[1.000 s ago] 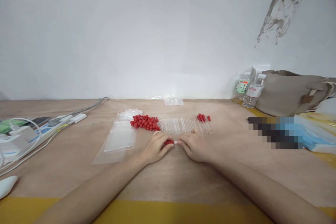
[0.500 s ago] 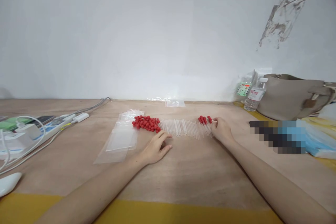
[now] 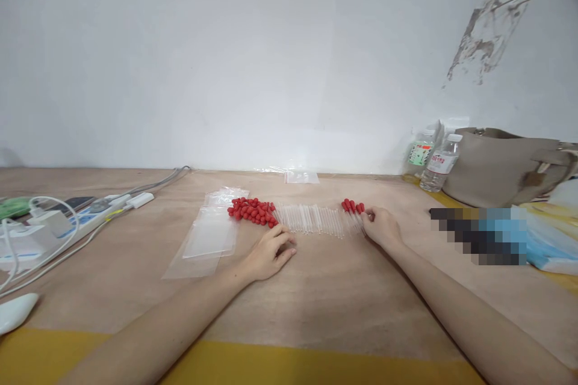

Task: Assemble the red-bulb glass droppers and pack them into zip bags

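Observation:
A heap of red rubber bulbs lies beside a row of clear plastic tubes on the wooden table. At the row's right end lie a few finished droppers with red bulbs. My left hand rests flat on the table just in front of the tubes' left end, fingers loose and apart, holding nothing. My right hand sits at the finished droppers, its fingertips pinched on the rightmost one.
Clear zip bags lie left of the bulbs, and another small bag lies by the wall. A power strip with cables is at far left. Two water bottles, a beige handbag and plastic-wrapped items are at right.
Both hands held one dropper together at the centre. My right hand has carried it right to the finished droppers, while my left hand let go and stayed by the tubes.

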{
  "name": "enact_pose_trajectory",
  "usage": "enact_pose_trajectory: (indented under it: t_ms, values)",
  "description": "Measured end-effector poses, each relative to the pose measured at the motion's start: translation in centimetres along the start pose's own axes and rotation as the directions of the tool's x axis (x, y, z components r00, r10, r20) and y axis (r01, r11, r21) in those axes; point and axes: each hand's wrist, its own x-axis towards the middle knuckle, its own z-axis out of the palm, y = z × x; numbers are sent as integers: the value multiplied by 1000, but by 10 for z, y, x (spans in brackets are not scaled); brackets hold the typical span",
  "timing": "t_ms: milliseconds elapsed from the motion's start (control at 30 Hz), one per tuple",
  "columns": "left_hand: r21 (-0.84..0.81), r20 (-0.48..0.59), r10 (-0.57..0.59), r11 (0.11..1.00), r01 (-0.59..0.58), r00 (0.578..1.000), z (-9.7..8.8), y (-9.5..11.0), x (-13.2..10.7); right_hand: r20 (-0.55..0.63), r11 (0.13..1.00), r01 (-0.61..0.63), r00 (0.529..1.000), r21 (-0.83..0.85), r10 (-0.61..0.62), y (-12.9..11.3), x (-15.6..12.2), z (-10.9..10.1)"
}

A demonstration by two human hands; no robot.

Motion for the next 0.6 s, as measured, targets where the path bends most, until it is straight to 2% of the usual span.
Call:
enact_pose_trajectory:
  t_ms: [167,267,500,567,600]
  values:
    - [13,4,-3,1000,3,1000,0,0,0,-2,993,102,995,-51,-102,-23,-13,-1]
    - [17,1,-1,1000,1,1000,1,-1,0,33,988,111,994,-106,-108,-32,-17,5]
    - [17,-9,-2,1000,2,1000,1,-1,1,103,966,128,989,-223,-107,-35,-18,9]
    - [19,-7,0,1000,0,1000,1,0,1,91,961,178,983,-211,-161,-34,-18,11]
    - [22,-12,3,1000,-2,1000,1,0,1,102,954,243,968,-175,-228,-34,-18,11]
